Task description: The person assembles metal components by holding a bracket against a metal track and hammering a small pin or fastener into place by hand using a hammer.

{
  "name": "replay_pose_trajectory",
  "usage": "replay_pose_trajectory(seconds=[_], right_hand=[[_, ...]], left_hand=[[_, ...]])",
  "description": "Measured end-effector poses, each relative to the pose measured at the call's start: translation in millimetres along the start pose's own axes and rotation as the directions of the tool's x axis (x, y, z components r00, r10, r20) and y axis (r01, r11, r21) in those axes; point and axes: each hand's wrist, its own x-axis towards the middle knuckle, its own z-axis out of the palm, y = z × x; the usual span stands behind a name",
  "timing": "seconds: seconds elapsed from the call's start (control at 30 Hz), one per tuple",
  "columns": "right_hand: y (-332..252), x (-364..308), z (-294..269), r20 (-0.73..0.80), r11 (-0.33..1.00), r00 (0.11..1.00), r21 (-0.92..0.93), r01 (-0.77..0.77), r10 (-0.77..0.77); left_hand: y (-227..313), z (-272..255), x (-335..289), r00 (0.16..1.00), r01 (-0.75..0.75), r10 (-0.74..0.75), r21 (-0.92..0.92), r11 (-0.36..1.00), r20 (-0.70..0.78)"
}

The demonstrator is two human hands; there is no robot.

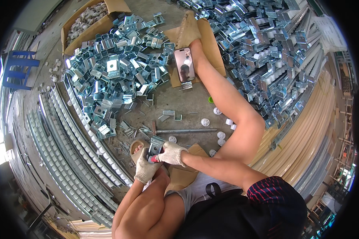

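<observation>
Both my hands wear off-white knitted work gloves and meet low in front of me, close to my left knee. Between them is a shiny U-shaped metal bracket (156, 144). My left hand (146, 169) is closed on its lower left side. From the right, my right hand (172, 154) grips the same bracket, its fingers partly hidden. Something small and red (154, 159) shows where the hands meet; I cannot tell what it is. Just beyond, a hammer (183, 131) lies on the floor beside several thin metal pins (128, 129).
A large heap of metal brackets (119, 67) lies ahead left, another pile with white rollers (263, 51) ahead right. White roller rails (64, 135) run along the left. A phone (184, 65) rests by my right shin. White round caps (205, 122) and a box (85, 40) are around.
</observation>
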Motion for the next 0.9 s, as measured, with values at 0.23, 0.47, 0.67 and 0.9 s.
replay_pose_trajectory(seconds=[0.23,0.47,0.67,0.9], right_hand=[[-14.7,-9.5,-7.3,-0.024,0.947,0.998,-0.316,-0.062,0.057],[-10.6,-7.2,-13.8,0.033,0.980,0.999,-0.198,0.023,-0.017],[27.9,-10.1,-11.2,-0.089,0.992,0.988,-0.034,0.120,-0.123],[31.2,-37.4,-58.1,-0.380,0.447,0.870,-0.868,-0.218,-0.314]], left_hand=[[1.5,-1.4,-0.1,0.999,-0.045,0.045,-0.015,0.999,0.007],[8.2,-4.0,1.0,0.999,-0.039,0.040,-0.022,0.999,0.032],[21.5,-7.8,-1.4,0.999,-0.027,0.026,0.066,0.997,0.027],[14.0,-11.9,1.4,0.997,0.039,-0.037,-0.024,0.999,0.063]])
